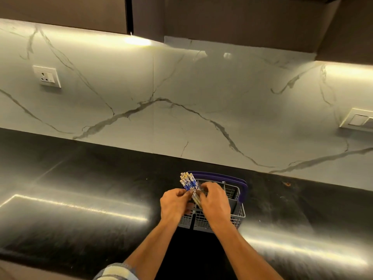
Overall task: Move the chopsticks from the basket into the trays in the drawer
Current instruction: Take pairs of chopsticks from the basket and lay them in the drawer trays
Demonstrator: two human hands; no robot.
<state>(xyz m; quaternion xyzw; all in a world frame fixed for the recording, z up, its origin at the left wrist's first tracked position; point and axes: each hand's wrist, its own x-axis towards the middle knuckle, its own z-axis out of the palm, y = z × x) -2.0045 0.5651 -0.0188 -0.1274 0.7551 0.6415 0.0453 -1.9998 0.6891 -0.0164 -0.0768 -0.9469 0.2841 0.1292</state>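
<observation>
Both hands, left hand [175,203] and right hand [214,201], fingers curled around chopsticks [188,182] above basket [240,211].

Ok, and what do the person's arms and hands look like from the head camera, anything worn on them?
Both forearms are bare from elbow to wrist. The left hand and right hand wear no gloves; no rings, watch or bands are visible. At the bottom edge a rolled-up sleeve shows on the left arm, checked in grey-blue and pale yellow.

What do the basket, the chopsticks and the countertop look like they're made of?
Basket: likely grey plastic, a moulded grid with a purple handle. Chopsticks: pale, with blue and yellow printed patterns at the tops; wood, bamboo or melamine, unclear. Countertop: dark polished stone, seemingly granite, with mirror-like light streaks.
</observation>
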